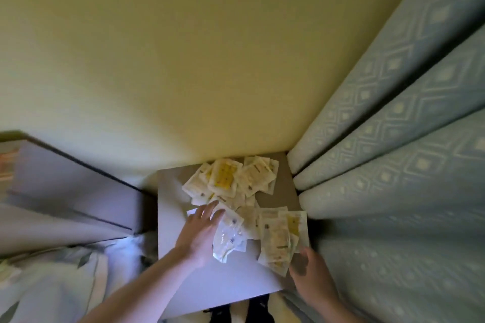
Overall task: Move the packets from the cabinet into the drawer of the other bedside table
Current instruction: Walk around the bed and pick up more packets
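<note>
Bedside table, flat pale top, squarish, matte, set against a plain yellow-cream wall. Packets scattered over the top in two loose overlapping heaps: thin, rectangular, whitish sachets, some with yellow centres, a few of clear crinkled plastic; one heap lies at the far edge by the wall, the other nearer, running toward the right edge. Left hand lies palm down on the near heap, fingers straight and slightly spread, fingertips on the packets and on a white paper slip. Right hand at the table's right front corner, thumb against the lower edge of a small sheaf of packets; picture blurred, whether it pinches them I cannot tell. To the right, curtain in heavy rounded folds, blue-grey woven cloth with a pale diamond pattern. To the left, bed with smooth white linen, rumpled near the table.
</note>
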Demonstrator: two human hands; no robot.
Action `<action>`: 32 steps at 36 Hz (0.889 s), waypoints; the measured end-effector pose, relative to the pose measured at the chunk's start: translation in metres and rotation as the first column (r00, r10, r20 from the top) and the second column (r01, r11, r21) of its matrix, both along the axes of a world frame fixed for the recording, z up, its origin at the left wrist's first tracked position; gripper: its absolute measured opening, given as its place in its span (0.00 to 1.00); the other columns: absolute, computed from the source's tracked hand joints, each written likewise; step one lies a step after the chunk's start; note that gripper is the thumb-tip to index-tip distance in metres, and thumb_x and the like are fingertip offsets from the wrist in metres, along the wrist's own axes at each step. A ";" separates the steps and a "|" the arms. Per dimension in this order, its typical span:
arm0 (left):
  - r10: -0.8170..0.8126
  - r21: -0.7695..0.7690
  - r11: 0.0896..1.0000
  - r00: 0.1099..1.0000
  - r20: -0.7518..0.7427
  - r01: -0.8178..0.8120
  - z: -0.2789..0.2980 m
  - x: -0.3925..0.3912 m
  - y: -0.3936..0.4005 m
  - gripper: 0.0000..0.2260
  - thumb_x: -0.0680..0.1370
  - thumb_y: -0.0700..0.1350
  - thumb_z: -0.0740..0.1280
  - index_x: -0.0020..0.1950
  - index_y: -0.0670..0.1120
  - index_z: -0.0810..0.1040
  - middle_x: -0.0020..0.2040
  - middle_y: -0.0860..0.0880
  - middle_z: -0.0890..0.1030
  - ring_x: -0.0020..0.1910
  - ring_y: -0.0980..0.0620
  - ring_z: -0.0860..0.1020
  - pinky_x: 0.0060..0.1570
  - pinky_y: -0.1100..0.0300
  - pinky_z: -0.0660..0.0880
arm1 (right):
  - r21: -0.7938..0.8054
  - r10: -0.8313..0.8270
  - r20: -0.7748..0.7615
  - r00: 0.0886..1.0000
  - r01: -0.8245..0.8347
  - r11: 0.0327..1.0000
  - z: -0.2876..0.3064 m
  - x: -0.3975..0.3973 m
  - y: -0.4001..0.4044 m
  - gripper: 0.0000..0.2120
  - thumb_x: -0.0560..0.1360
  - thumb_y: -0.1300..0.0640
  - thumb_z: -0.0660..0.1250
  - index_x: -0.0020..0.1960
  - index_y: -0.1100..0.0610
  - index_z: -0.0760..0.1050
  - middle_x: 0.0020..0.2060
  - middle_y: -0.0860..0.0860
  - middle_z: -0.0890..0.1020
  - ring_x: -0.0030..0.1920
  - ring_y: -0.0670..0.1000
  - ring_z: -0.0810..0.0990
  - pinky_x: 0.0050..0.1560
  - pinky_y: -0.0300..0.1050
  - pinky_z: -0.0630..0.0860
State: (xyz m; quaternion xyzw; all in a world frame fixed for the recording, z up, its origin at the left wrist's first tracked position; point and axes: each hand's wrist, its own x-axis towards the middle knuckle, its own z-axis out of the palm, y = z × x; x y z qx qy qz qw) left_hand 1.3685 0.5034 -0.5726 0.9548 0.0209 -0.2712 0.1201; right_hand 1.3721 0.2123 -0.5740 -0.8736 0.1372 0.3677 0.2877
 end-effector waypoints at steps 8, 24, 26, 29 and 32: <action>-0.328 0.156 0.937 0.941 0.080 0.313 -0.086 0.020 0.003 0.50 0.45 0.42 0.82 0.69 0.47 0.77 0.64 0.45 0.80 0.65 0.40 0.78 0.65 0.41 0.73 | -0.030 -0.125 0.104 0.987 0.128 0.991 -0.077 0.015 0.013 0.26 0.65 0.36 0.72 0.60 0.44 0.75 0.53 0.42 0.80 0.52 0.47 0.81 0.48 0.52 0.83; -0.352 0.182 0.928 0.926 0.140 0.325 -0.071 0.011 0.013 0.26 0.46 0.47 0.86 0.41 0.50 0.85 0.39 0.52 0.82 0.42 0.48 0.80 0.55 0.52 0.68 | -0.045 -0.299 0.230 0.926 0.317 0.948 -0.082 0.006 0.044 0.25 0.71 0.59 0.78 0.65 0.60 0.74 0.56 0.57 0.84 0.54 0.60 0.83 0.43 0.42 0.72; -0.295 0.124 0.951 0.951 0.090 0.283 -0.062 0.005 0.014 0.24 0.49 0.53 0.86 0.42 0.51 0.85 0.40 0.54 0.83 0.42 0.49 0.81 0.53 0.53 0.68 | 0.017 -0.366 0.209 0.907 0.371 0.929 -0.083 0.001 0.040 0.26 0.69 0.60 0.79 0.65 0.58 0.74 0.56 0.57 0.84 0.54 0.60 0.84 0.49 0.50 0.80; -0.189 0.063 0.981 0.980 0.064 0.185 -0.053 -0.008 0.010 0.16 0.65 0.60 0.79 0.46 0.52 0.85 0.48 0.56 0.82 0.49 0.51 0.79 0.55 0.56 0.68 | 0.093 -0.466 0.143 0.873 0.457 0.885 -0.081 -0.011 0.032 0.27 0.70 0.63 0.78 0.66 0.58 0.72 0.57 0.56 0.84 0.56 0.59 0.84 0.51 0.56 0.83; -0.054 -0.016 0.998 0.999 0.003 0.054 -0.046 -0.024 0.004 0.15 0.73 0.62 0.71 0.50 0.52 0.83 0.52 0.56 0.81 0.55 0.52 0.77 0.56 0.58 0.67 | 0.075 -0.504 0.072 0.860 0.500 0.863 -0.080 -0.023 0.023 0.26 0.72 0.64 0.77 0.65 0.58 0.71 0.58 0.56 0.83 0.56 0.60 0.83 0.48 0.56 0.82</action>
